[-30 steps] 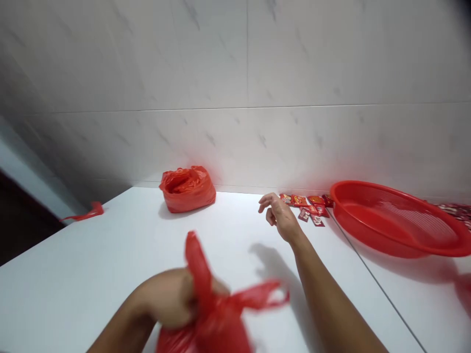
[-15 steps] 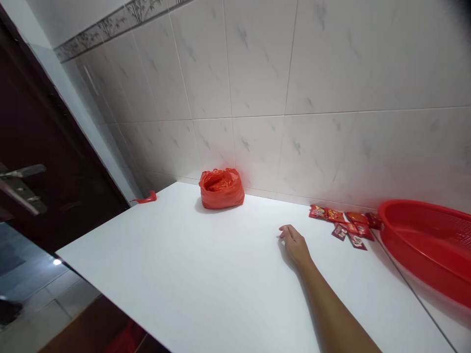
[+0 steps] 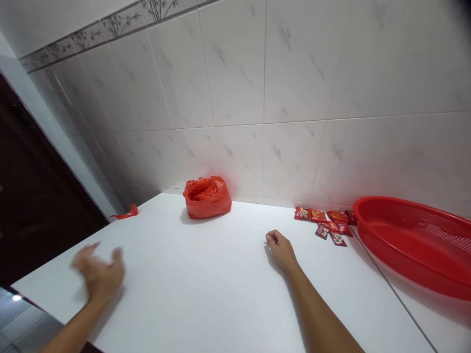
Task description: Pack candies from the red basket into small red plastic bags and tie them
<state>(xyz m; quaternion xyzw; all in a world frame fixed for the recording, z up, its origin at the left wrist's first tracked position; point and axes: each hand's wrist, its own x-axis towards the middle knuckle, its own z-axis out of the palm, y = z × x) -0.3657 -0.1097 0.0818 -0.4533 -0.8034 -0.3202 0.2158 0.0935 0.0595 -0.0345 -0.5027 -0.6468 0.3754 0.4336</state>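
Note:
My left hand [image 3: 99,272], smeared by motion, is over the left part of the white table [image 3: 206,289]. Its thumb and fingers are spread apart, with nothing between them. On the right, my right hand [image 3: 281,249] rests on the tabletop with its fingers curled in, and no object shows in it. Between the hands and farther back, a red plastic bag [image 3: 208,201] stands by the wall with its mouth open. What it contains is hidden by its folds. Several small red packets [image 3: 318,215] lie behind and to the right of my right hand, touched by neither hand.
A large red plastic basket [image 3: 408,255] sits at the right, beyond a seam in the tabletop. A red scrap of plastic [image 3: 127,213] lies at the far left edge. Behind the table rises a tiled wall [image 3: 239,98], and a dark door [image 3: 44,186] stands at left.
My left hand has come into view from the lower left. The fingers of my right hand have curled in more. The view has turned slightly to the right.

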